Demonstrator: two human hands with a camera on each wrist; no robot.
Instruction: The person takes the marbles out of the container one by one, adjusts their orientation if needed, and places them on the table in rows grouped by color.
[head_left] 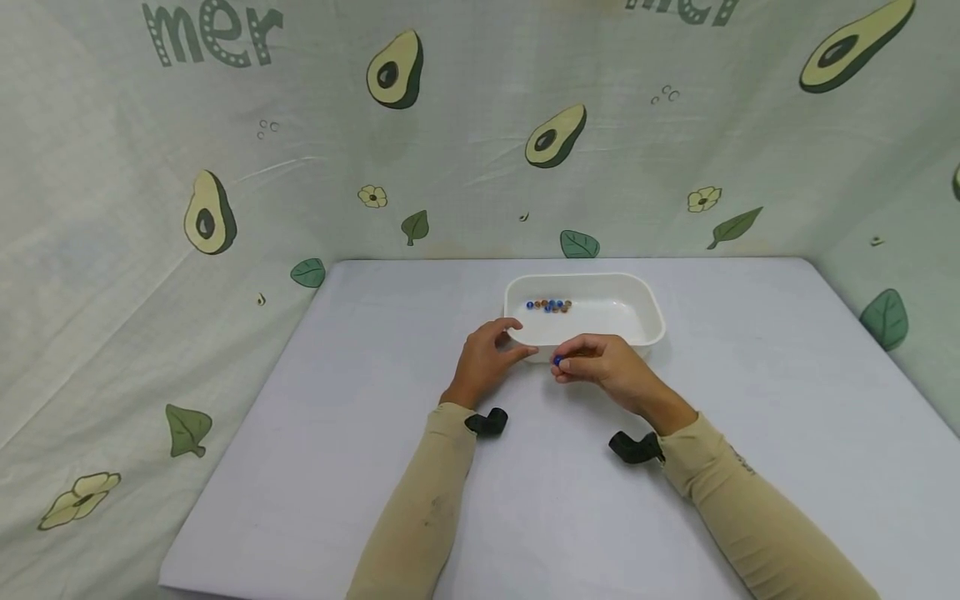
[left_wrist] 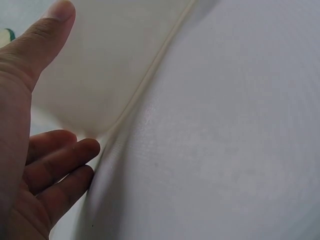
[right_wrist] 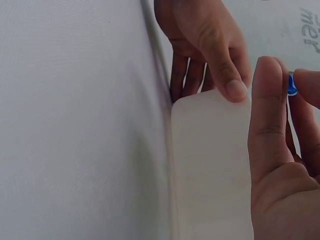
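Left hand [head_left: 487, 362] wrapped around the near-left corner of the white tray [head_left: 648, 310], thumb over the rim and fingers [left_wrist: 60, 160] against the outer wall, probably to steady it on the table [head_left: 375, 400]. Right hand [head_left: 603, 367] just outside the near wall, grip pinching one blue bead [right_wrist: 292, 86] between thumb and fingertip. Inside the tray, a short row of blue and orange beads [head_left: 549, 306] along the far-left wall.

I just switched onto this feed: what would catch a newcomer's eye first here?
A white tray sits mid-table with a short row of blue and orange beads along its far left side. At its near rim, the right hand pinches one blue bead, while the left hand holds the tray's near left corner. Avocado-print cloth hangs behind.
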